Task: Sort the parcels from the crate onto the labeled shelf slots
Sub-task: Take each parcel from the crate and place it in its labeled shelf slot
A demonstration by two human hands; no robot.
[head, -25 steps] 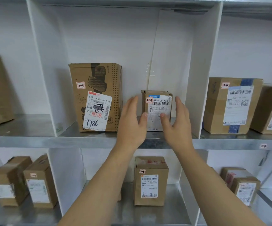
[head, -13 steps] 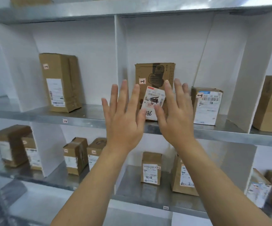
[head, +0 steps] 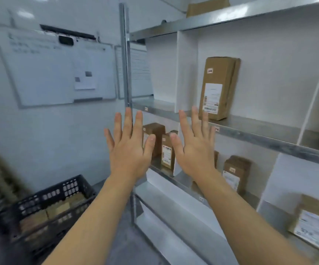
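Observation:
Both my hands are raised in front of the shelf with fingers spread and straight, holding nothing: my left hand and my right hand. A black plastic crate stands low at the left with brown parcels inside. The metal shelf unit with white dividers fills the right side. A tall brown parcel stands in an upper slot. Smaller brown parcels show between my hands in the slot below, and another stands right of my right wrist.
A whiteboard hangs on the left wall. The shelf's metal upright post rises just behind my left hand. Another labelled parcel sits at the lower right. Small slot labels are stuck on the shelf edges.
My view has swung left, from the shelf's middle slots to its left end, the whiteboard and the crate. Both hands came away from the small parcel left on the shelf and stay spread, holding nothing.

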